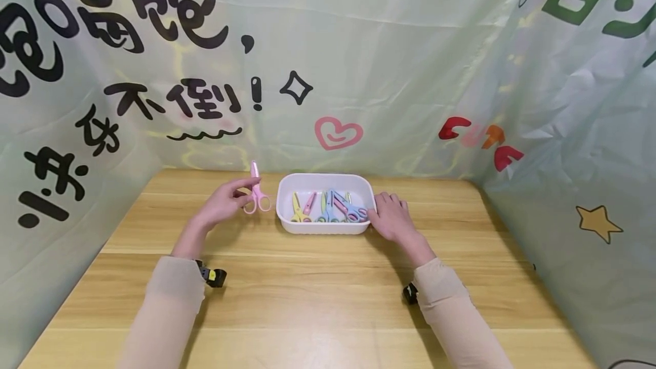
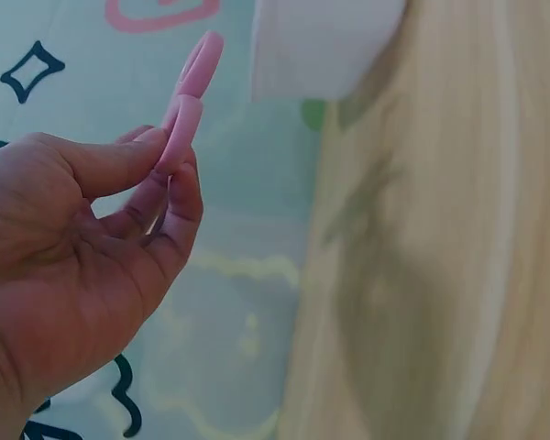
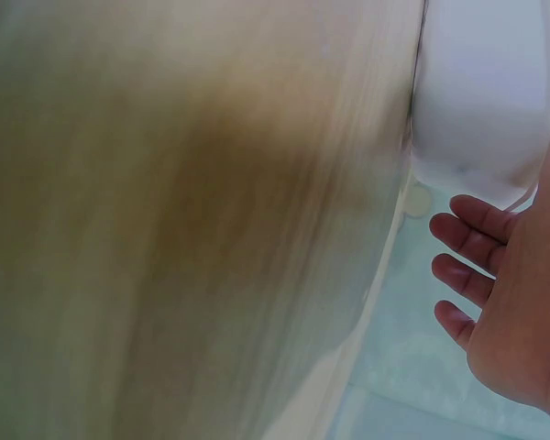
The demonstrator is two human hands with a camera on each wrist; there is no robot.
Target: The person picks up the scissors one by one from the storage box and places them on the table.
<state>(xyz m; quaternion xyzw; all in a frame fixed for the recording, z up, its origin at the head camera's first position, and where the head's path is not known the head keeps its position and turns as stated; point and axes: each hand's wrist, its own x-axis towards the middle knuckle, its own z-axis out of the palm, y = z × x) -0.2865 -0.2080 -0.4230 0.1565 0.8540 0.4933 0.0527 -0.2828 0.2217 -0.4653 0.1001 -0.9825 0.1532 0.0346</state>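
My left hand (image 1: 224,205) pinches a pair of pink scissors (image 1: 255,189) above the table, left of the white bin, blades upward. In the left wrist view, thumb and fingers hold it just below the pink finger loops (image 2: 185,128), with the blades hidden. The white plastic bin (image 1: 323,226) stands near the table's back edge. Inside lie several scissors, among them yellow scissors (image 1: 297,209) and blue scissors (image 1: 352,209). My right hand (image 1: 393,218) is at the bin's right end, thumb at the rim. Its fingers (image 3: 463,240) extend loosely, spread beside the outer wall.
The wooden table (image 1: 307,295) stretches out in front of the bin. A printed cloth backdrop (image 1: 400,73) rises behind the table and along both sides. Each wrist carries a small black camera, such as the left camera (image 1: 216,278).
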